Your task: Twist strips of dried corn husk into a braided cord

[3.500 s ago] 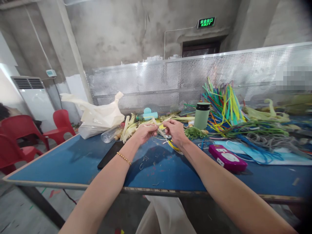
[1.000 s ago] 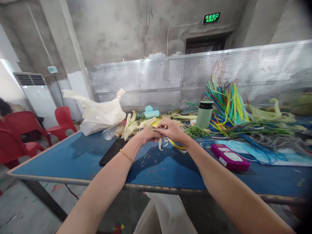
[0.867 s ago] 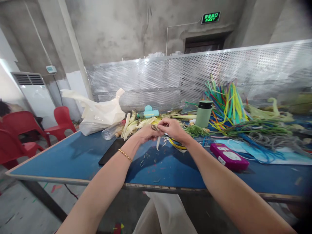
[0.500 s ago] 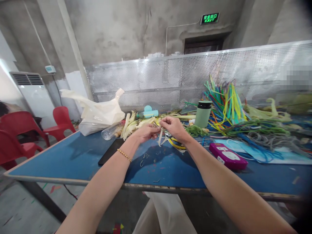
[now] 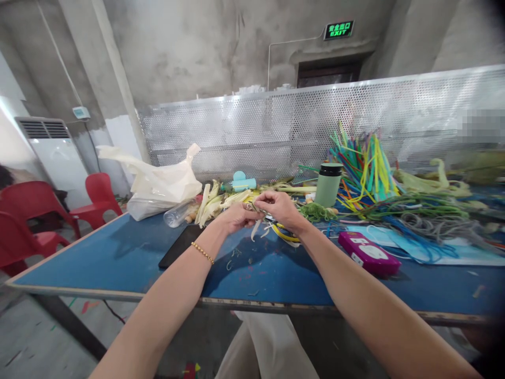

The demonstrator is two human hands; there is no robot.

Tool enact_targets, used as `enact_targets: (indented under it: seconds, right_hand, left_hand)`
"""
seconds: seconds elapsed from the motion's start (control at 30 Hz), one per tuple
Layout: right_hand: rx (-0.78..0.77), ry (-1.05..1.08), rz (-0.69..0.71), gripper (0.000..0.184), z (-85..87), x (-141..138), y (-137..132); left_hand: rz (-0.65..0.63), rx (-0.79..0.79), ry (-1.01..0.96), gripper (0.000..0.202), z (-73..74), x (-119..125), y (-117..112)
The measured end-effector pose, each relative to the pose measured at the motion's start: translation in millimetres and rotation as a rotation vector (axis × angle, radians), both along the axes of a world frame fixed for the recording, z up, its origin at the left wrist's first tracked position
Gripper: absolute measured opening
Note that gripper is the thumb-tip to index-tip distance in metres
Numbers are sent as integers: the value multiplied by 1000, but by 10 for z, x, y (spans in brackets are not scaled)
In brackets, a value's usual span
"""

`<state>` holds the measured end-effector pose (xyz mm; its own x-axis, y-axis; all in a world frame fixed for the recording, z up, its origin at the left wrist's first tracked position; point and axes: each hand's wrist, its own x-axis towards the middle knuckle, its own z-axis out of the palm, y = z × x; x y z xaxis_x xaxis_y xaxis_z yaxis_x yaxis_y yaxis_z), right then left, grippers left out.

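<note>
Over the middle of the blue table, my left hand [image 5: 238,217] and my right hand [image 5: 279,208] meet with their fingertips pinched close together. Between them is a pale, narrow strip [image 5: 255,230] that looks like corn husk, its loose end hanging below the fingers. The upper part of the strip is hidden by my fingers. Just behind my left hand lies a heap of pale husks [image 5: 211,204]. Under my right hand, yellow bands [image 5: 284,232] rest on the table beside something shiny that is mostly covered.
A white plastic bag [image 5: 163,181], a clear bottle [image 5: 175,216] and a dark tablet-like slab [image 5: 179,247] are on the left. To the right stand a green thermos [image 5: 329,185], colourful strips [image 5: 369,163], tangled cords [image 5: 418,208] and a purple box [image 5: 369,253].
My hands have drawn closer together, the right one shifting slightly left. The strip's hanging end has swung a little to the left.
</note>
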<state>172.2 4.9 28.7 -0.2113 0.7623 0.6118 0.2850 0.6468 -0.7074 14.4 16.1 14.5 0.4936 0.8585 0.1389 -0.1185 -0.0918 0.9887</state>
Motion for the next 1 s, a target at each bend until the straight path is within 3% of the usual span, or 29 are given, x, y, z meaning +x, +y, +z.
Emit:
enact_targets:
  seconds: [0.17,0.5,0.6,0.7,0.83,0.9,1.0]
  right_hand:
    - [-37,-2,34,18,9,1,-15]
    - [-17,-4,-52,21,7,9,11]
    - [-43,85,-102,29,31,72,68]
    - [-172,237,-215,41,61,129,102]
    - [-358,193,-27,46,39,101,70]
    - [-305,143,49,41,18,64,41]
    - [-238,150,34,38,2,40,23]
  left_hand:
    - [-28,3,28,32,-27,7,3]
    - [-24,21,66,30,0,27,-72]
    - [5,-20,2,27,20,15,-54]
    - [55,-64,-89,21,38,-7,-15]
    - [120,-104,-185,21,39,-22,38]
    - [129,-107,-207,22,37,-17,51]
    - [120,-96,-193,22,42,-6,47]
